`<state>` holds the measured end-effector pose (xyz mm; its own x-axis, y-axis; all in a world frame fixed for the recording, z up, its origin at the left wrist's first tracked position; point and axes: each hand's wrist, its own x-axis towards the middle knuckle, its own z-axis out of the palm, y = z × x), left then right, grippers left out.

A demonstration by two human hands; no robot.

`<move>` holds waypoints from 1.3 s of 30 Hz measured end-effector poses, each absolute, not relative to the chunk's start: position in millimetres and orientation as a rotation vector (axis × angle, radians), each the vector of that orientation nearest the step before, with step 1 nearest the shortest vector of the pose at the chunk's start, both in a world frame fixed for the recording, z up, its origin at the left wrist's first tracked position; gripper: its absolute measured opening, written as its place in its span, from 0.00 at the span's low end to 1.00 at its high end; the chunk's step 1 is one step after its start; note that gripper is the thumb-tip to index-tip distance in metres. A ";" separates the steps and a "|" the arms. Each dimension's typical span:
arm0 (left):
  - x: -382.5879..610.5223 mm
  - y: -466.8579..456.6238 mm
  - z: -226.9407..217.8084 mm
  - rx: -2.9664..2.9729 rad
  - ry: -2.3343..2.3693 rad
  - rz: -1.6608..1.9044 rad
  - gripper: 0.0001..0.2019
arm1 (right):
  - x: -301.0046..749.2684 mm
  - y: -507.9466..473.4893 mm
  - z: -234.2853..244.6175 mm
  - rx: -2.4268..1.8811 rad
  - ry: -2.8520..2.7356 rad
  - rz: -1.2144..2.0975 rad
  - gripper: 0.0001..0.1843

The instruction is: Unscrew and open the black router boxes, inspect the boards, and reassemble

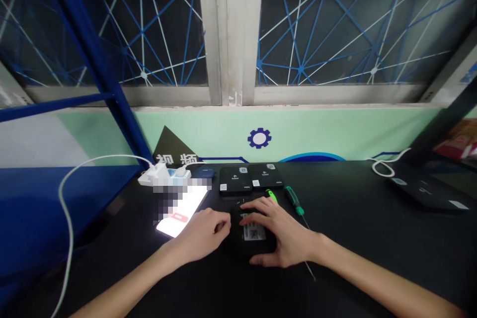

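Note:
A black box-like device with a printed white label lies flat on the dark table, label side up. My right hand spans its right side, fingers across the top and thumb along the near edge. Against its left edge rests my left hand, curled with the fingers pressed together; whatever is inside them, if anything, is hidden. A screwdriver with a dark and green handle lies to the right, its shaft passing behind my right wrist. Past my right fingers a bright green tool handle shows partly.
Two flat black boxes stand side by side at the back. A lit phone lies left, near a white power strip with plugs and a white cable. Another black device and a white cord sit right.

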<state>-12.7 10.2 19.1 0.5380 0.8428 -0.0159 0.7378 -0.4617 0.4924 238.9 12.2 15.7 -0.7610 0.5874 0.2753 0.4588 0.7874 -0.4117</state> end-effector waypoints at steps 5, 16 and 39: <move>-13.1 11.7 18.7 2.353 1.288 0.300 0.13 | 238.0 9.5 16.1 -0.786 -2.574 0.445 0.33; -12.3 7.6 22.6 2.343 1.321 0.274 0.15 | 236.4 7.4 17.4 -0.777 -2.586 0.464 0.34; -13.5 13.1 19.6 2.294 1.364 0.294 0.14 | 246.2 10.0 23.6 -0.816 -2.574 0.419 0.36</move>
<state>-13.5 13.1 19.6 0.4878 0.8717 -0.0462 0.7752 -0.4083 0.4820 246.2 10.0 23.6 -0.7463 0.6006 0.2868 0.4786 0.7837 -0.3959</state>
